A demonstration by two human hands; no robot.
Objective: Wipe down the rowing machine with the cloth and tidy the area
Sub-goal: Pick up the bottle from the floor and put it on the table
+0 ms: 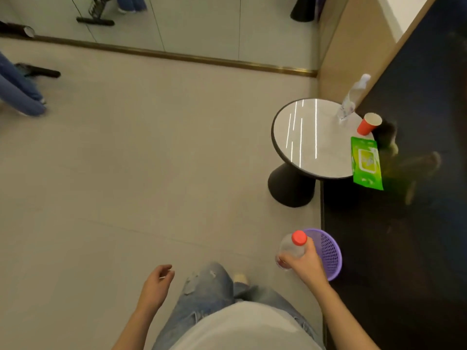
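while right hand (307,265) grips bottle (290,247) — green pack (366,162) print blurred

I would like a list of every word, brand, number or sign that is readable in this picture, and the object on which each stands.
No text here can be read.
green wipes pack: it has a printed label panel, too blurred to read.
red-capped bottle in the right hand: no legible label.
red paper cup: no print shows.

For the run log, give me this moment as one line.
stage: tidying; right hand: holds red-capped bottle by purple basket; left hand: free, loosely curled; side table: wipes pack, red cup, clear bottle
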